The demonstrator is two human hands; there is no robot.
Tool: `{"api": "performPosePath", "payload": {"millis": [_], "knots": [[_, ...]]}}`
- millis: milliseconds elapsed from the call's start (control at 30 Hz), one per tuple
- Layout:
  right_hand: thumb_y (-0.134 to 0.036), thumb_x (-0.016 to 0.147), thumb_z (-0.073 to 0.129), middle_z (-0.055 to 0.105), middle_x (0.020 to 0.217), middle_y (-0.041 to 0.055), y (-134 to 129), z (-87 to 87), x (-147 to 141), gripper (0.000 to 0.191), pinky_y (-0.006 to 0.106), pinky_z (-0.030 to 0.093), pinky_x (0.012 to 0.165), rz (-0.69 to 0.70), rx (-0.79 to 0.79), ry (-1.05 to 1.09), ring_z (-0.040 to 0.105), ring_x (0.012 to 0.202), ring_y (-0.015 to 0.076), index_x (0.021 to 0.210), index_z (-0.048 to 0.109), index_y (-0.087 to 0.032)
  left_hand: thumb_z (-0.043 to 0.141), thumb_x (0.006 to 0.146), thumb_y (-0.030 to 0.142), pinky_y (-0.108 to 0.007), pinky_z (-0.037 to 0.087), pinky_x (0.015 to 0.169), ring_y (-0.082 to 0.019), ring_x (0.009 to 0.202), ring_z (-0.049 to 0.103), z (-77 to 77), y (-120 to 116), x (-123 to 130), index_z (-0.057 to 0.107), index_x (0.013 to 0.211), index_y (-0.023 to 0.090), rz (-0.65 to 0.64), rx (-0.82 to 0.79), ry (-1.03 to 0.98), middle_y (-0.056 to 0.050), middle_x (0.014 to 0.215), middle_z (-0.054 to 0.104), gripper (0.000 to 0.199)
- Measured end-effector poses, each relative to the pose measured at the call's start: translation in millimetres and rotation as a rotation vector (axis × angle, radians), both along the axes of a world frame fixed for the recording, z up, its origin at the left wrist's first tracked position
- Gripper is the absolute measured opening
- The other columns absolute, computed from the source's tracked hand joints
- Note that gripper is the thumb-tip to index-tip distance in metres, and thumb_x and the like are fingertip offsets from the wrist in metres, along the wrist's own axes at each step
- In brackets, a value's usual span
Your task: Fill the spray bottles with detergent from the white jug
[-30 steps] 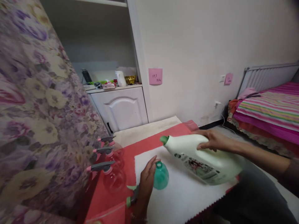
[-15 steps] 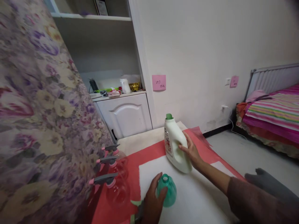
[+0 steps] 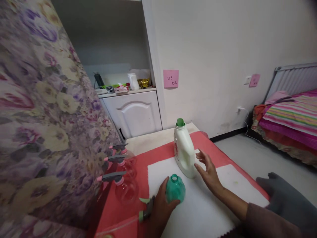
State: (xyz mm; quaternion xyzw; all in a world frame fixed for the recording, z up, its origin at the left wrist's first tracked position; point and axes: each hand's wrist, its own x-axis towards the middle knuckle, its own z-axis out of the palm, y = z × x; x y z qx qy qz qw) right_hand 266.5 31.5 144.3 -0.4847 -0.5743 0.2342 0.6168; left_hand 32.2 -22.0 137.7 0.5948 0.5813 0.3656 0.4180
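In the head view, a green translucent spray bottle body [image 3: 178, 191] with an open neck is upright on the white cloth [image 3: 195, 211]. My left hand [image 3: 162, 205] wraps round its near left side, thumb in front. Behind it stands a pale green detergent jug [image 3: 183, 148], upright, with a green pouring spout in its uncapped mouth. Just right of the jug is my right hand [image 3: 209, 172], fingers apart, holding nothing. A grey and light green spray head [image 3: 147, 209] lies beside my left wrist, partly hidden by it.
Several clear spray bottles [image 3: 126, 190] with pink and grey trigger heads stand in a row at the left of the red table covering [image 3: 158, 156]. A floral curtain [image 3: 49, 125] hangs along the left. Behind are a white cabinet [image 3: 138, 112] and the wall; a bed [image 3: 292, 112] is at right.
My right hand has let go of the jug, which now stands upright instead of tilted, and has drawn back to the right. My left hand has closed further round the green bottle.
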Motion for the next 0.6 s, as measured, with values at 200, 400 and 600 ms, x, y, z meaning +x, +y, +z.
{"api": "performPosePath", "payload": {"millis": [200, 400, 600], "knots": [[-0.027, 0.075, 0.072, 0.055, 0.131, 0.0091, -40, -12.2, -18, 0.065, 0.049, 0.041, 0.104, 0.433, -0.144, -0.109, 0.052, 0.122, 0.0281, 0.134, 0.045, -0.028, 0.067, 0.060, 0.019, -0.039, 0.043, 0.103, -0.029, 0.126, 0.052, -12.3, -3, -19, 0.049, 0.133, 0.017, -0.031, -0.039, -0.025, -0.013, 0.138, 0.056, 0.075], [-0.022, 0.046, 0.090, 0.037, 0.150, 0.0106, -25, -33.2, -48, 0.113, 0.051, 0.023, 0.115, 0.621, -0.293, -0.131, 0.034, 0.138, 0.0316, 0.144, 0.033, -0.027, 0.050, 0.080, 0.037, -0.033, 0.051, 0.077, -0.023, 0.084, 0.068, 4.8, -8, -62, 0.065, 0.098, 0.017, 0.033, 0.130, 0.271, -0.008, 0.092, 0.073, 0.031], [-0.015, 0.048, 0.087, 0.044, 0.143, 0.0094, -16, -45.7, -51, 0.101, 0.049, 0.027, 0.114, 0.658, -0.324, -0.089, 0.040, 0.133, 0.0303, 0.137, 0.041, -0.026, 0.036, 0.083, 0.014, -0.029, 0.042, 0.074, -0.021, 0.087, 0.063, 12.1, -16, -89, 0.062, 0.078, 0.019, 0.002, -0.001, 0.857, -0.008, 0.087, 0.070, 0.028]]}}
